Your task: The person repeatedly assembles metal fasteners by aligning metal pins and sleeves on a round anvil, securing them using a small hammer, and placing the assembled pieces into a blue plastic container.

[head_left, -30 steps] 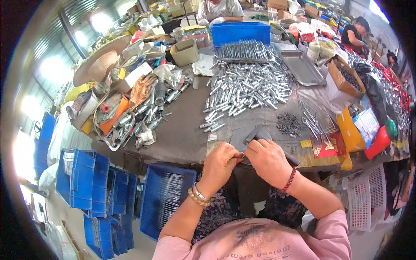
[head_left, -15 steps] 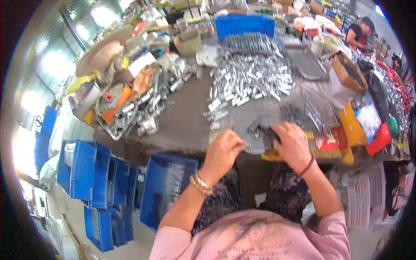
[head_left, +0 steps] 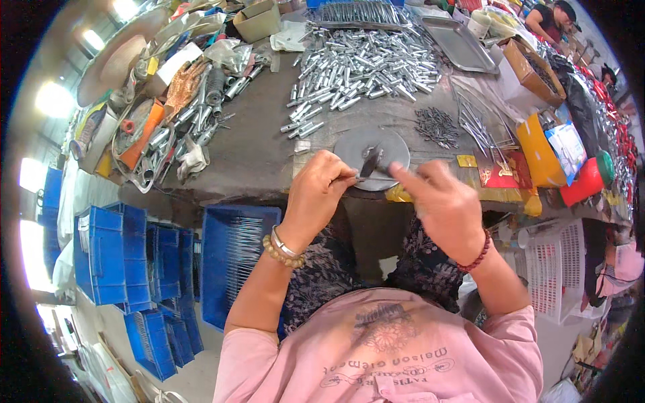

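Head view, left hand [head_left: 321,191] seemingly pinching metal piece [head_left: 369,163]

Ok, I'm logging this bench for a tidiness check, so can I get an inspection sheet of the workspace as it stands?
Surface: dark worktable, crowded with parts.
Job's things: small dark metal piece pinched in the left hand, over a round grey metal disc.
Clutter: heap of silver metal tubes, pile of small dark pins, metal tray, cardboard box, mixed hardware at left.
Hands: left hand shut on the piece; right hand open, fingers spread, blurred.
Cables: nothing seen.
Surroundings: blue crates below the table, white basket, another person at the far end.
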Demonstrator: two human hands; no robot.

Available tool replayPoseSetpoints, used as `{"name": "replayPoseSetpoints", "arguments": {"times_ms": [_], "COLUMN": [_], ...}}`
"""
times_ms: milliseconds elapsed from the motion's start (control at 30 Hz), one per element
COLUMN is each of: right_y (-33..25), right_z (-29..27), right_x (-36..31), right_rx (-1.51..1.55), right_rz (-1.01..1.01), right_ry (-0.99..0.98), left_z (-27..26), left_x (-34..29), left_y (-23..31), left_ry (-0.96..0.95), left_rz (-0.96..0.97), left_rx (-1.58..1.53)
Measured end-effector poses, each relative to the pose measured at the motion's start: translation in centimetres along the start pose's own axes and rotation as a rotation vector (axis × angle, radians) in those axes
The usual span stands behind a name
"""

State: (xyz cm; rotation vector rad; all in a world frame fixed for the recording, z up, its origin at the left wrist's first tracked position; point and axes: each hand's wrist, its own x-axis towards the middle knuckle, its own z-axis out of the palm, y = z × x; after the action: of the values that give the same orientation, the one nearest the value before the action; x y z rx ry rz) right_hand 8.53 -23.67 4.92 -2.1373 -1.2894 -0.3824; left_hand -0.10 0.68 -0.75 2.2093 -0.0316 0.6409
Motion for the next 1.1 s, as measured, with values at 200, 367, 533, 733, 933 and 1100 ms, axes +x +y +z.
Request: {"name": "replayPoseSetpoints", "arguments": {"times_ms": [200, 367, 533, 733, 933, 1100], "right_y": [0.0, -0.1, 2.8, 1.0, 0.1, -0.4], "right_z": [-0.5, -0.6, 1.4, 1.7, 2.5, 1.9], "right_x": [0.8, 1.8, 2.0, 1.6, -0.2, -0.8], "right_rx": [-0.059, 0.103, 0.088, -0.198, -0.124, 0.307], "right_rz": [-0.040, -0.025, 0.161, 0.000, 0.126, 0.328], "right_ry": [-0.011, 0.169, -0.142, -0.097, -0.139, -0.366], "left_z": [0.0, -0.3, -0.2, -0.3, -0.1, 0.4], "left_x": [0.1, 0.1, -0.4, -0.4, -0.7, -1.5], "left_y": [-0.5, -0.1, 0.1, 0.6, 0.2, 0.2], "left_ry": [-0.002, 0.022, 0.029, 0.058, 0.049, 0.038], "left_rz": [0.004, -0.033, -0.012, -0.014, -0.042, -0.005], "left_rx": [0.009, 0.006, 0.073, 0.053, 0.023, 0.005]}}
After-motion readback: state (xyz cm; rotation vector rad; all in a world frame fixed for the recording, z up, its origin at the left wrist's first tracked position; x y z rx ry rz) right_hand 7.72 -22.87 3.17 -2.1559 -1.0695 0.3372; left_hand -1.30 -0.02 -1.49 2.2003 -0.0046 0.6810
